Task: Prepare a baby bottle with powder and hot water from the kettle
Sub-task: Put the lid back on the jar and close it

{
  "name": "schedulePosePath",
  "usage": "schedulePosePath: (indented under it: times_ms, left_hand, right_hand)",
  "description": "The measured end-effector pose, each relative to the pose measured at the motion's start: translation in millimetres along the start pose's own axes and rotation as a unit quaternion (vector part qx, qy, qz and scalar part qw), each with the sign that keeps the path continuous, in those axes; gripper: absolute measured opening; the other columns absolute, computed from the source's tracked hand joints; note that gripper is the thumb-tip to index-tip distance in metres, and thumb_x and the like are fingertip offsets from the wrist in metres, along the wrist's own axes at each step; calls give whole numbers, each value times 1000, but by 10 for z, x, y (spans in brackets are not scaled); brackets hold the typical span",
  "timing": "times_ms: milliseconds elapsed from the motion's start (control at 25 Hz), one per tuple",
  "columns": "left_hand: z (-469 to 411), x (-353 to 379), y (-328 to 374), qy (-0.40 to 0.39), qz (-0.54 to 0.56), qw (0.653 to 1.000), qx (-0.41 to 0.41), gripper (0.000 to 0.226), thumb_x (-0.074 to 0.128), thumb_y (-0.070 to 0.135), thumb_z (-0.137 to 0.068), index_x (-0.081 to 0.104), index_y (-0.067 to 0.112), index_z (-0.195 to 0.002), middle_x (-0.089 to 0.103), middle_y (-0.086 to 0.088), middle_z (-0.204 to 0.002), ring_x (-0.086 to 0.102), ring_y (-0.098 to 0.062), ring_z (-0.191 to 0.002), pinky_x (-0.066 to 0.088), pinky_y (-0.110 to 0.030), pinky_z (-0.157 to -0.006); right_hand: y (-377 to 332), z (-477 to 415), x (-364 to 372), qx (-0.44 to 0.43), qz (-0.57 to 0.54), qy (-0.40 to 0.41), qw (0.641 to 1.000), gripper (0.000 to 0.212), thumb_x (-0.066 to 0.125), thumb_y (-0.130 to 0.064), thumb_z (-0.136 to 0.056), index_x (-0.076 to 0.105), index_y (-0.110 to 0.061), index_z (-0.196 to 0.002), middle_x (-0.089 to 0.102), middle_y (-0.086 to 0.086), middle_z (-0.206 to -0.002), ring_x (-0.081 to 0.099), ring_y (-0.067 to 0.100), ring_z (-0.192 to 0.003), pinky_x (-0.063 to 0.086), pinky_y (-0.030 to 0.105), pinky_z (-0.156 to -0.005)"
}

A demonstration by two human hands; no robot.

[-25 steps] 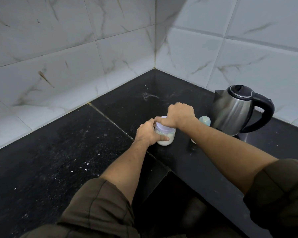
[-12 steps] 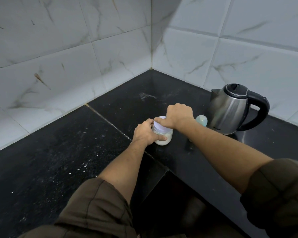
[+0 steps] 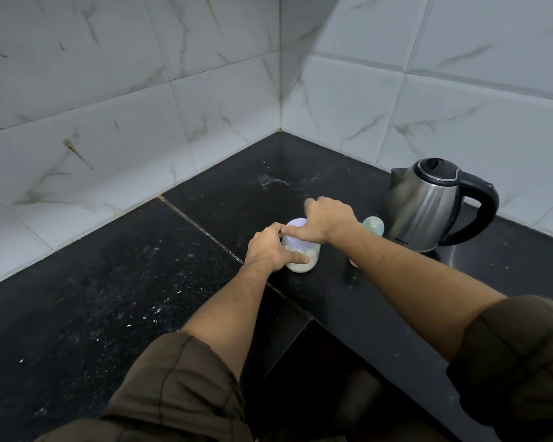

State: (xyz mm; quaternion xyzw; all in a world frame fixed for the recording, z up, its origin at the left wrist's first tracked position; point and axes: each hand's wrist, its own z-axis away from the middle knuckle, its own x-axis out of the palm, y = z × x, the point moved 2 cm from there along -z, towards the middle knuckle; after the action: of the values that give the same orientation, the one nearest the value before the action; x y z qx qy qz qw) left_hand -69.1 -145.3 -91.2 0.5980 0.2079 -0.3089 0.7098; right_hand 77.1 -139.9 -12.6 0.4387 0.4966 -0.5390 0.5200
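A small clear jar of white powder [image 3: 302,261] with a pale lilac lid [image 3: 296,225] stands on the black counter [image 3: 115,282]. My left hand [image 3: 268,248] grips the jar's body from the left. My right hand [image 3: 328,220] holds the lid from above, thumb on its near edge. Just right of my right wrist, the pale green top of the baby bottle [image 3: 374,226] shows; my forearm hides its lower part. A steel kettle [image 3: 425,207] with a black handle and lid stands further right, lid down.
White marbled tile walls meet in a corner [image 3: 281,122] behind the counter. The counter is L-shaped, with its inner edge [image 3: 313,317] dropping off below my arms. Pale specks dot the left slab.
Both hands stay on the jar. My right hand has turned a little on the lid, showing more of its top. The camera shifted slightly.
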Motion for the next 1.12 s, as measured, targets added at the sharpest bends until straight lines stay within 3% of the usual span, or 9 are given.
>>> schedulePosePath:
  times_ms: [80, 120, 240, 400, 520, 560, 720, 880, 1120]
  left_hand:
    - [13, 0, 15, -1, -6, 1000, -4, 83, 101, 44, -53, 61, 28, -124, 69, 10, -111, 65, -14, -105, 55, -37, -94]
    - [4, 6, 20, 1, -10, 1000, -3, 83, 101, 44, -53, 60, 28, -124, 69, 10, -111, 64, -14, -105, 55, -37, -94]
    - [5, 15, 21, -1, -11, 1000, -9, 76, 101, 43, -54, 63, 29, -118, 70, 13, -109, 64, -12, -102, 55, -35, -93]
    - [74, 44, -123, 23, -72, 997, 7, 54, 91, 39, -65, 66, 31, -112, 71, 18, -110, 67, -14, -112, 55, -35, -94]
    - [153, 111, -103, -2, -67, 998, 20, 115, 94, 54, -56, 42, 28, -154, 57, 13, -146, 52, -16, -137, 46, -40, -111]
    - [146, 133, -55, -7, -55, 998, 22, 121, 94, 56, -55, 37, 29, -158, 56, 12, -147, 52, -17, -137, 45, -41, -112]
    - [71, 149, 110, 11, -23, 1000, 12, 79, 95, 54, -57, 61, 32, -125, 70, 12, -102, 67, -16, -102, 58, -42, -92]
    - [37, 156, 104, 19, -2, 1000, -2, 72, 97, 51, -52, 64, 30, -112, 72, 11, -97, 68, -15, -96, 59, -41, -89]
    - [-11, 171, 196, 12, -12, 1000, 1, 75, 96, 50, -56, 64, 29, -121, 73, 11, -102, 68, -16, -105, 57, -39, -93]
  right_hand:
    - [-26, -32, 36, -35, -35, -89, 995, 71, 73, -58, -78, 54, -21, -136, 62, 4, -124, 62, 28, -109, 55, 40, -86]
    - [-38, -37, 57, -41, -34, -105, 993, 69, 75, -52, -75, 56, -21, -134, 64, 4, -123, 63, 28, -106, 56, 39, -83]
    - [-58, -11, 105, -10, -8, -39, 999, 50, 75, -56, -75, 62, -16, -103, 66, 3, -99, 63, 25, -86, 49, 33, -66]
    - [10, 10, 78, 36, -19, -14, 999, 60, 72, -72, -78, 54, -15, -86, 56, 1, -79, 63, 25, -82, 53, 36, -68]
    - [9, 18, 59, 31, -28, -31, 999, 55, 72, -67, -79, 51, -17, -81, 56, 0, -80, 62, 24, -81, 51, 35, -66]
    - [2, 18, 55, 27, -27, -39, 999, 52, 73, -64, -78, 51, -17, -81, 58, 0, -81, 62, 23, -79, 49, 34, -65]
    - [-27, 16, 31, 7, 1, -57, 998, 40, 76, -48, -75, 54, -17, -84, 58, 0, -82, 62, 23, -77, 50, 33, -65]
    - [-27, 30, 63, 10, -6, -15, 1000, 38, 73, -47, -76, 48, -18, -77, 58, 1, -80, 63, 24, -77, 52, 34, -65]
    - [34, -18, 79, 23, -36, 0, 999, 40, 72, -53, -75, 57, -17, -84, 59, -1, -78, 64, 24, -78, 51, 34, -65]
